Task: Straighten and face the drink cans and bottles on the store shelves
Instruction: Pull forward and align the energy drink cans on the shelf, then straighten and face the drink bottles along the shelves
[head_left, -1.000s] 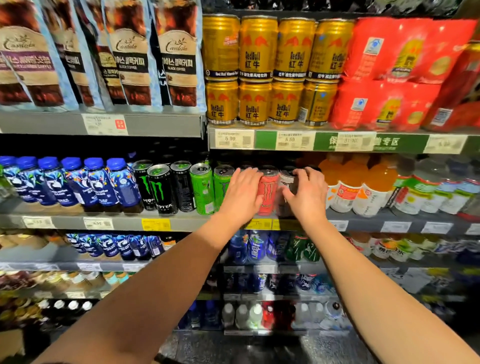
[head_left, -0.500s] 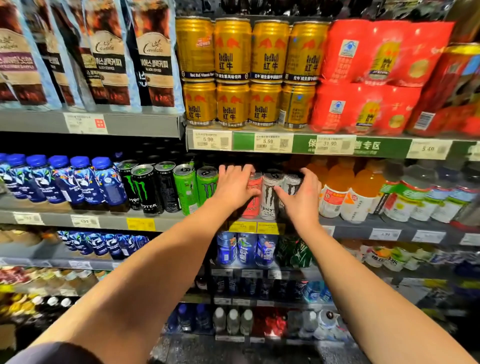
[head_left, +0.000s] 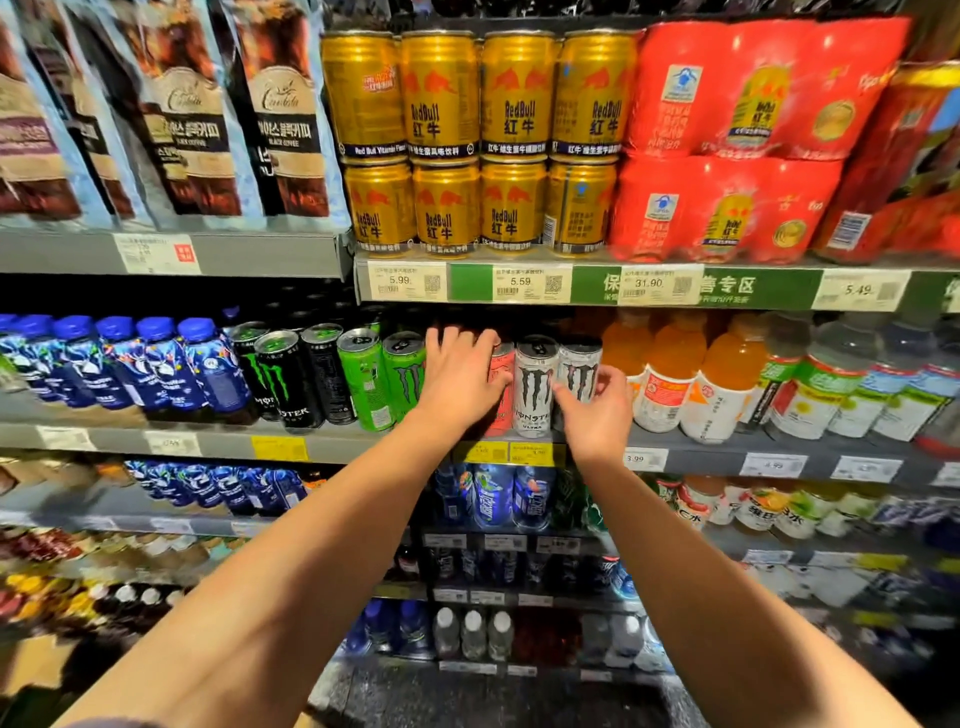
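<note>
On the middle shelf (head_left: 332, 446) stands a row of Monster cans: black ones (head_left: 288, 382), green ones (head_left: 402, 376), a red one (head_left: 503, 395) and two white ones. My left hand (head_left: 460, 379) is wrapped over the red can, hiding most of it. The left white can (head_left: 535, 389) stands free with its logo facing out. My right hand (head_left: 595, 410) grips the lower part of the right white can (head_left: 579, 370), thumb on its left side and fingers on its right. That can's logo also faces out.
Blue bottles (head_left: 156, 364) stand left of the cans and orange-drink bottles (head_left: 670, 379) right of them. Gold Red Bull cans (head_left: 478, 140) and red multipacks (head_left: 737, 140) fill the shelf above, coffee bags (head_left: 192, 114) the upper left. More bottles line the lower shelves.
My right hand has slid down and right onto the right white can. Both white cans now show their logos. My left hand stays on the red can.
</note>
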